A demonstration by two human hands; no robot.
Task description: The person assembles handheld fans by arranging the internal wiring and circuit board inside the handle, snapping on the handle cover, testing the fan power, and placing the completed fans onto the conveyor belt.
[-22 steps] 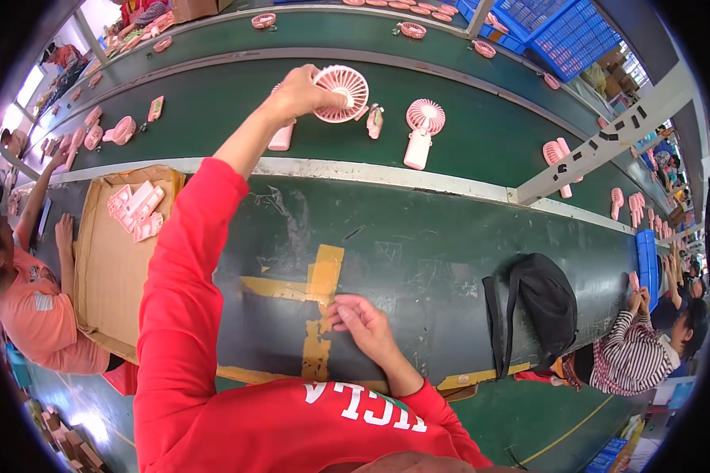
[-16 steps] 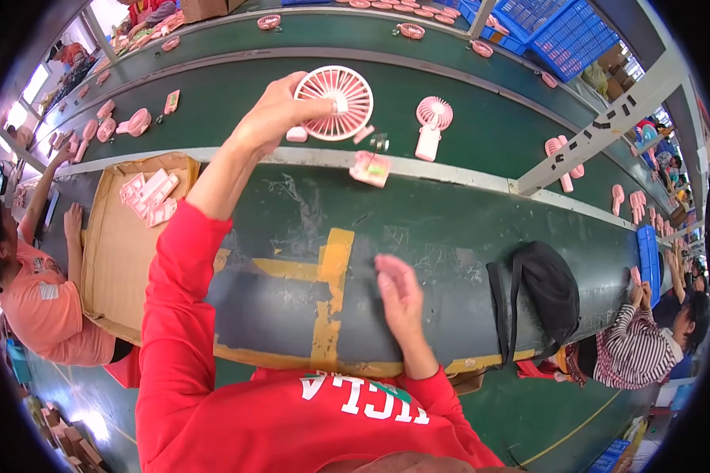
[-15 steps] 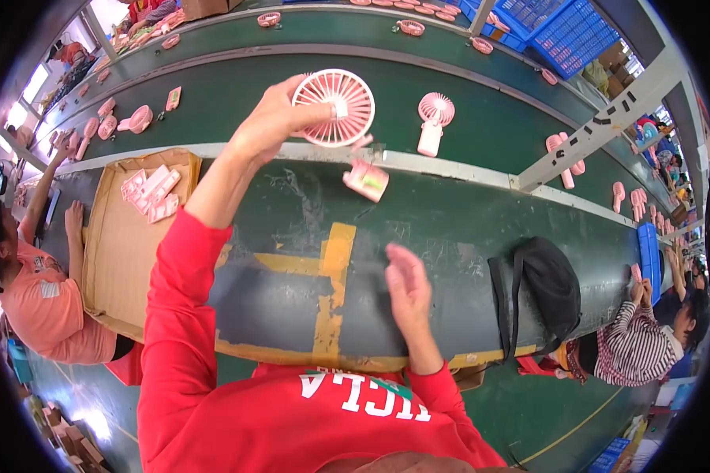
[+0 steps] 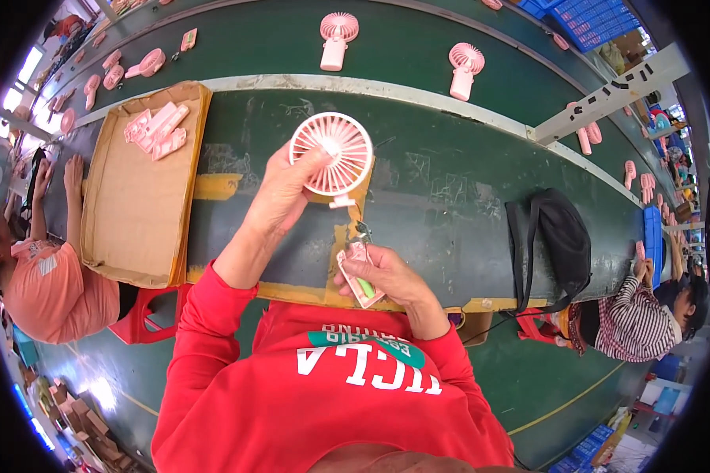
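Observation:
My left hand (image 4: 278, 191) pinches the round fan head (image 4: 333, 152), pink blades inside a pale grille, above the bench. A short neck sticks out at its lower side. Lower and nearer to me, my right hand (image 4: 396, 276) is closed on a pink handle shell (image 4: 353, 259) with a green piece inside it. Small dark wires show at the shell's upper end. The two parts are apart, and whether a wire links them I cannot make out.
A cardboard tray (image 4: 126, 236) holding pink shell pieces (image 4: 159, 130) lies to my left; a black bag (image 4: 562, 248) lies right. Beyond the pale rail (image 4: 386, 88), pink fans (image 4: 338, 39) lie on the green belt. A slanted metal post (image 4: 607, 94) stands right. People sit on both sides.
The fan head has come down toward me in my left hand. My right hand, empty before, now grips the handle shell, which has moved nearer. The view has shifted.

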